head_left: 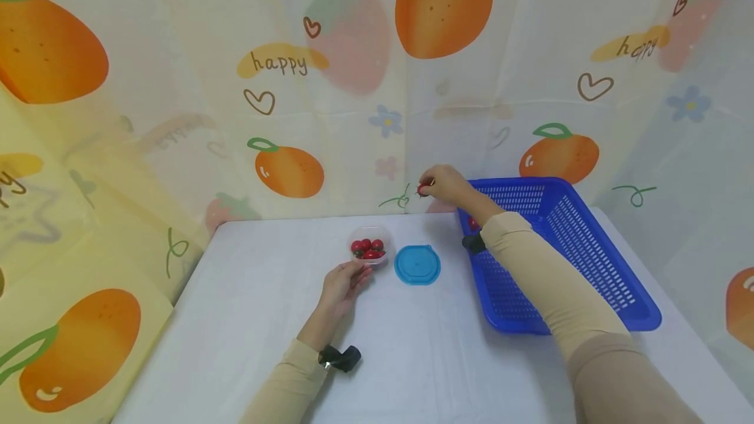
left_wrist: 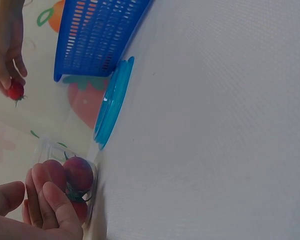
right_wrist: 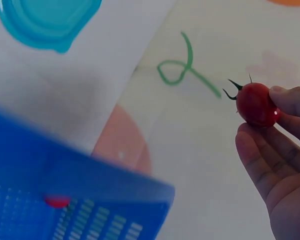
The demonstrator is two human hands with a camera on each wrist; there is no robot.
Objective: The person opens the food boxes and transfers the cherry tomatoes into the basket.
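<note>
Cloth (head_left: 353,149) is hung behind the tub (head_left: 374,231); rightward, a tomato (right_wrist: 256,105) is pinched (best lightly) by the right grip (head_left: 444,184), left grip (head_left: 340,288) parted.

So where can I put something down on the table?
The white table is bare left of the tomato tub, and nearer you between left sleeve and basket. It's crowded around tub, blue lid and left hand.
</note>
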